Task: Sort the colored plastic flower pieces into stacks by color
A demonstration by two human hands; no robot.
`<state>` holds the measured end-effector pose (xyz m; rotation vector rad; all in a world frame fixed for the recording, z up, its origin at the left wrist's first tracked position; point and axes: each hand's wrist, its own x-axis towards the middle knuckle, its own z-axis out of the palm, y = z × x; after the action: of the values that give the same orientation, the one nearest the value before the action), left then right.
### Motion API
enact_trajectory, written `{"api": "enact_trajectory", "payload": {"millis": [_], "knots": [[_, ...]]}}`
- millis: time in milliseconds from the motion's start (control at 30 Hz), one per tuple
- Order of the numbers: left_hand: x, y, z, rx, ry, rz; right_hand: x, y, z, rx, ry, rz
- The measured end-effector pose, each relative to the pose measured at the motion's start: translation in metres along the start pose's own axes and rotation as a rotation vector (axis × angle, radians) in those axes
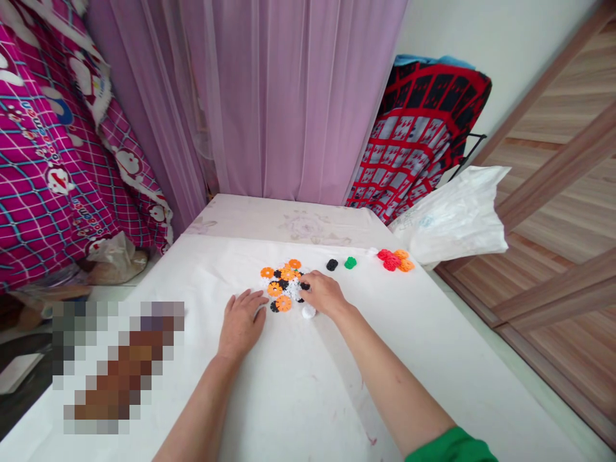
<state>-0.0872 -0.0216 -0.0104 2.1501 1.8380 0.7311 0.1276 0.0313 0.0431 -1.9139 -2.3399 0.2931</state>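
Observation:
A pile of plastic snowflake discs point(283, 289), in orange, black and white, lies on the white-covered table between my hands. My left hand point(242, 323) rests palm down at the pile's left edge, its fingers spread and holding nothing. From the right, my right hand point(323, 294) reaches into the pile. Its thumb and fingers are pinched at a black snowflake disc point(305, 286), partly covered by the fingertips. Just below that hand is a small white stack of discs point(308, 312).
Beyond my right hand sit a black stack point(332, 264), a green stack point(350, 263), and red discs point(389, 259) beside orange discs point(405, 262). A white plastic bag point(452, 215) stands at the table's right edge. A pixelated patch point(120, 369) hides something at left.

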Motion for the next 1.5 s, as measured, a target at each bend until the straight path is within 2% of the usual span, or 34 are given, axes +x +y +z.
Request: {"api": "enact_trajectory", "payload": {"millis": [200, 633, 933, 1133, 1500], "knots": [[0.0, 0.003, -0.001, 0.013, -0.007, 0.004, 0.006, -0.009, 0.004, -0.085, -0.057, 0.039], [0.0, 0.004, -0.002, 0.025, -0.016, 0.001, 0.009, -0.006, 0.008, -0.087, -0.031, 0.034], [0.0, 0.005, -0.002, 0.019, -0.014, -0.003, -0.024, 0.016, -0.012, 0.028, -0.028, 0.032], [0.0, 0.003, 0.0, 0.015, -0.011, -0.007, -0.048, 0.016, -0.017, 0.014, -0.054, -0.029], [0.0, 0.001, 0.001, 0.025, -0.026, 0.001, -0.051, 0.006, -0.017, -0.022, -0.089, -0.053]]}}
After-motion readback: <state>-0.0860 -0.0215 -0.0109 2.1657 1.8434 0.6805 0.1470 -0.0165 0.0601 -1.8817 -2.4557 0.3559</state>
